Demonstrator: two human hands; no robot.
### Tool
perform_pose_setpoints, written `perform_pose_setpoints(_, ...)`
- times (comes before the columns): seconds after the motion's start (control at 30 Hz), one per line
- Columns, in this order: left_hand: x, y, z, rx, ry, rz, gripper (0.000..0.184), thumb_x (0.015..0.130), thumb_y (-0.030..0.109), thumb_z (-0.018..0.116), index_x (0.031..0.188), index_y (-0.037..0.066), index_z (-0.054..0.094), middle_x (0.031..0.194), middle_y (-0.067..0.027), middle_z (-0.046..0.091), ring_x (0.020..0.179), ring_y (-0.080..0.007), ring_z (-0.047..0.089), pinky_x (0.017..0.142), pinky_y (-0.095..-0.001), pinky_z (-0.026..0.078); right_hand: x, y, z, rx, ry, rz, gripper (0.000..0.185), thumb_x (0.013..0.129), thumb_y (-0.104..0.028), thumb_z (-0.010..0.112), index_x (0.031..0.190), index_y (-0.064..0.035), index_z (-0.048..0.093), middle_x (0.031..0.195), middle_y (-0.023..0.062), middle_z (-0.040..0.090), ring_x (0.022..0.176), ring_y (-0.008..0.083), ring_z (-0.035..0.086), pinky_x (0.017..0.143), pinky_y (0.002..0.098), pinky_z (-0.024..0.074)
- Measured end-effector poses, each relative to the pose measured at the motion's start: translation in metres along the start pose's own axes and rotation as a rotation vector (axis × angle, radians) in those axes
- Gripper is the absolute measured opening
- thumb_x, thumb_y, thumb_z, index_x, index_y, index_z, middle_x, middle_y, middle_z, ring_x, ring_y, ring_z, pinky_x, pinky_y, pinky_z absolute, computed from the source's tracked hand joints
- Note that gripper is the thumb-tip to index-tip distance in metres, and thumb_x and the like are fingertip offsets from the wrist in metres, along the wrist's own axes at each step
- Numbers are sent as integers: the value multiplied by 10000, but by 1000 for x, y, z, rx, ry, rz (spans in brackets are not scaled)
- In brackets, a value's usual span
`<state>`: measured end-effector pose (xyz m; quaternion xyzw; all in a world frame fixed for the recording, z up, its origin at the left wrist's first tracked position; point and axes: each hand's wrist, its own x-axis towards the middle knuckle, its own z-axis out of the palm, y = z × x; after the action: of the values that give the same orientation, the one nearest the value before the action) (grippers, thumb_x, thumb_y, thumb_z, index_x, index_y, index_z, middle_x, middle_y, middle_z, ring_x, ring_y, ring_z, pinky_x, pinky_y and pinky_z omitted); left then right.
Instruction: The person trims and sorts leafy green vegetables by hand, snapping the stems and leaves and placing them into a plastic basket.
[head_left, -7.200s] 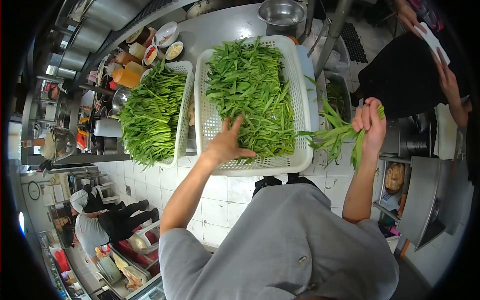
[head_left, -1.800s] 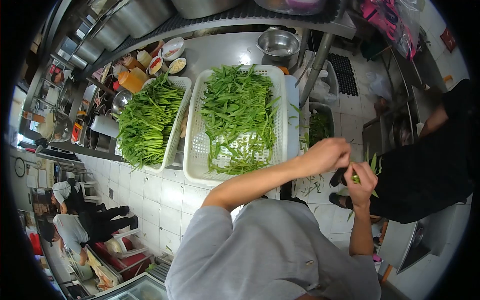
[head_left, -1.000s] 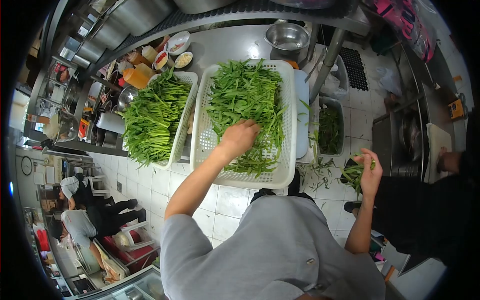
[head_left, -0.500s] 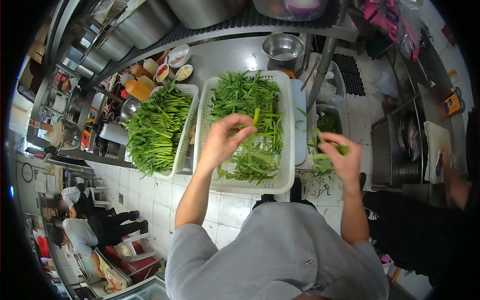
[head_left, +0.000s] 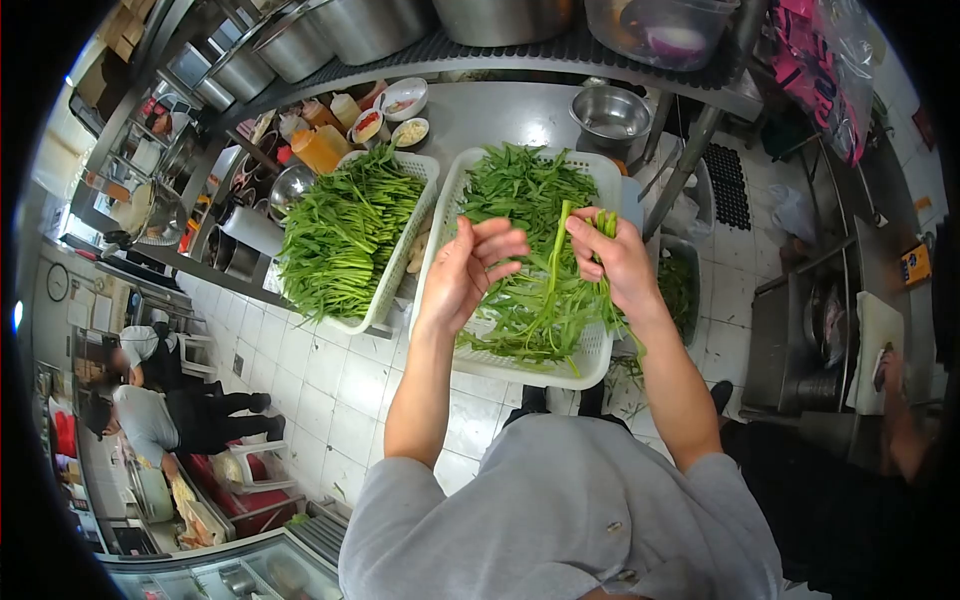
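My right hand is closed around a few stalks of water spinach, pinched near their cut ends, with the leaves trailing down. Facing it, my left hand is empty, its fingers apart. Both are above a white perforated basket, which holds a heap of leafy greens at its far side and looser leaves nearer me. To the left, a second white basket is piled high with neatly aligned water spinach.
Behind the baskets are a steel bowl, small bowls of chopped ingredients and sauce bottles. A shelf with large pots overhangs the counter. A bin of green scraps stands right. A co-worker's hand is over a cutting board.
My right hand has come left from beside the basket to above it, holding stalks. My left hand has let go of its stalk and opened. The whole view has shifted.
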<state>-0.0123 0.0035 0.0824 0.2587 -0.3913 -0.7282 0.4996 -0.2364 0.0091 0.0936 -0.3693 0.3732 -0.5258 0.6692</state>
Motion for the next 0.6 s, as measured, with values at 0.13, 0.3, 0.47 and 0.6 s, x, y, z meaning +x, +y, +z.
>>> perform_pose_setpoints(0.13,2,-1,14,-60,21,-31,454,1043,378,417,1291,17,541,1227,-153,632,1166,-265,600,914,-357,531,0,-2,4,32,-39,2,240,931,-206,662,1046,-3,609,651,-38,472,485,39,383,434,219,280)
perform_pose_setpoints(0.3,4,-14,29,428,-67,-121,359,976,126,575,1304,-15,528,1088,-113,672,985,-198,665,840,-302,532,1,-2,5,-34,-116,-25,310,953,-179,628,1169,43,603,694,3,564,499,54,444,436,220,308)
perform_pose_setpoints(0.47,3,-8,32,375,-40,-178,313,997,141,543,1270,-11,555,1055,-117,690,888,-172,683,802,-287,545,-4,-3,-10,-45,26,-65,261,947,-184,643,1088,35,658,686,10,587,542,54,479,479,212,355)
perform_pose_setpoints(0.6,12,-19,34,472,-79,-191,361,1039,254,466,1261,-9,572,1129,-115,675,981,-185,665,853,-319,539,-11,3,-5,-303,87,-97,213,895,-169,710,1005,12,688,707,15,629,659,67,555,609,229,450)
